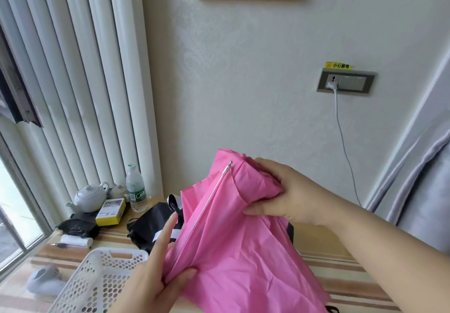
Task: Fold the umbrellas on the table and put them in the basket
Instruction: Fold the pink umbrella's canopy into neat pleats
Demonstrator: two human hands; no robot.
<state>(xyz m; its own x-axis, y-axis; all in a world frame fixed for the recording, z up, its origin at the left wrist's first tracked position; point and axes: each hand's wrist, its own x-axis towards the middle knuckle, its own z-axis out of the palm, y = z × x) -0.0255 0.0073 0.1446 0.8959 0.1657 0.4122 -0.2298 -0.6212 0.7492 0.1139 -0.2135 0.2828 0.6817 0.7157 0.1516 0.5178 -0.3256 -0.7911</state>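
Mid-fold: pink umbrella (243, 251) held above table (341, 271), right hand (287, 193) gripping bunched cloth, left hand (158, 271) pinching a fold. Next: gathering panels round the rib (207, 205), then into basket (97, 276) at left edge.

Only two bare hands and their forearms show — no sleeve, cuff or glove on either. The left hand (158, 271) comes in from the lower edge, wrist uncovered, with no ring or watch on what shows. The right hand (280, 191) leads back along a long bare forearm to the lower right corner — its wrist likewise plain, fingernails short and unpainted.
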